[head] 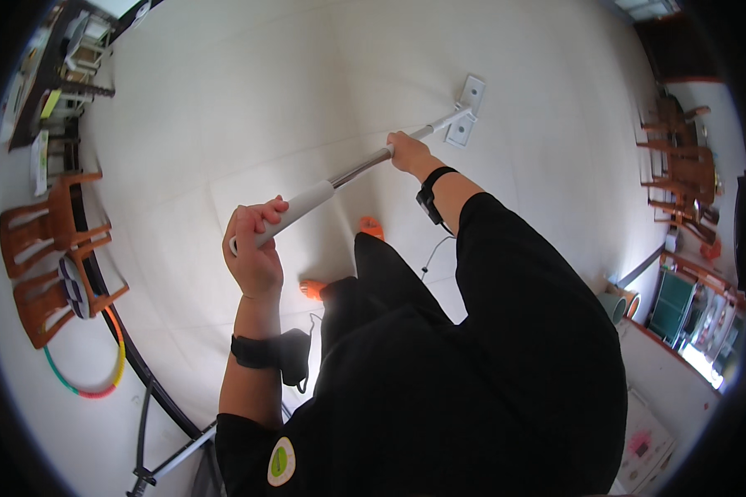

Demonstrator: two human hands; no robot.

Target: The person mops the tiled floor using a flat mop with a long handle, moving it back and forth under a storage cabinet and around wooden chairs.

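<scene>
A flat mop's handle (363, 166) runs slantwise across the view, part grey grip and part shiny metal tube. My left hand (256, 245) is wrapped around the grey grip at its top end. Lower down the pole, my right hand (407, 152) closes around the tube. The rectangular mop head (466, 112) lies on the pale tiled floor (273, 81) beyond my right hand, and its plate shows from above. Black straps with small devices sit on both forearms.
Wooden chairs (50, 227) and a multicoloured hoop (81, 391) stand along the left wall. More wooden chairs (683, 161) are at the right. A thin cable (432, 255) hangs near my right arm. A tripod-like stand (180, 456) is at lower left.
</scene>
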